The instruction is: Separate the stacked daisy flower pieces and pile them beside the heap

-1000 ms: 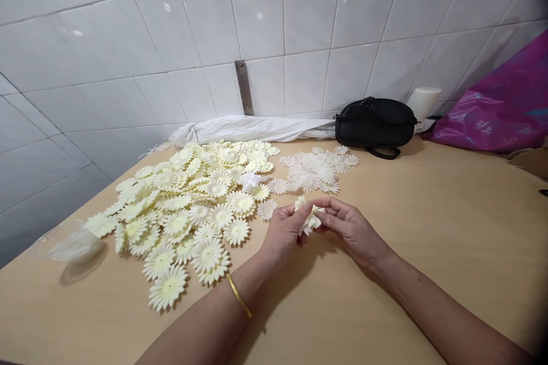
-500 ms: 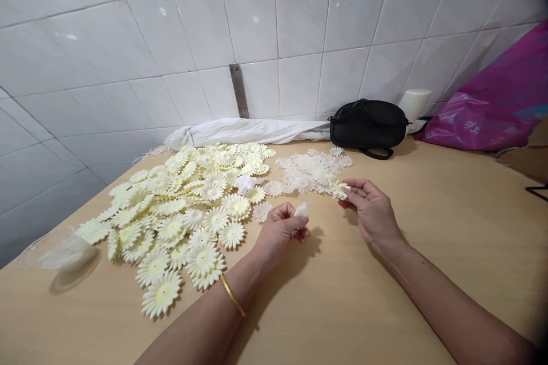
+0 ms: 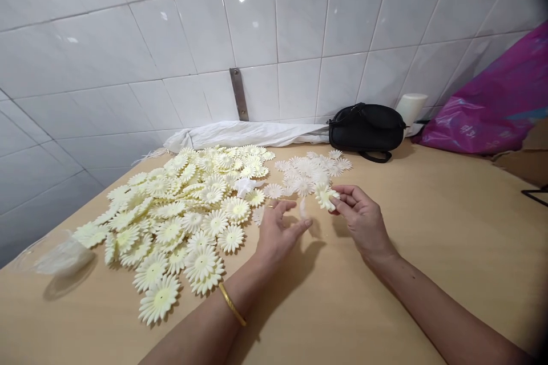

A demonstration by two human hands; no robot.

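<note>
Between the thumb and fingers of my right hand [image 3: 363, 222] is a pale yellow flower [image 3: 325, 197], held above the table just in front of the white flowers [image 3: 306, 174]. My left hand [image 3: 280, 231] has its thumb and index finger apart, with a small whitish scrap [image 3: 303, 208] near the thumb tip; whether it touches the thumb is unclear. Left of my left hand spreads a large heap of pale yellow flowers [image 3: 171, 228]. A crumpled white piece [image 3: 246, 185] rests at the heap's right side.
A clear bowl-like container with whitish material [image 3: 64, 256] is at the left. Along the tiled wall lie a white cloth [image 3: 252, 134], a black case [image 3: 367, 128] and a white bottle [image 3: 411, 107]. A purple bag [image 3: 483, 102] stands at the right.
My right hand has moved left with the yellow flower, which now faces more toward the camera. My left hand's fingers have opened from their pinch around the whitish scrap.
</note>
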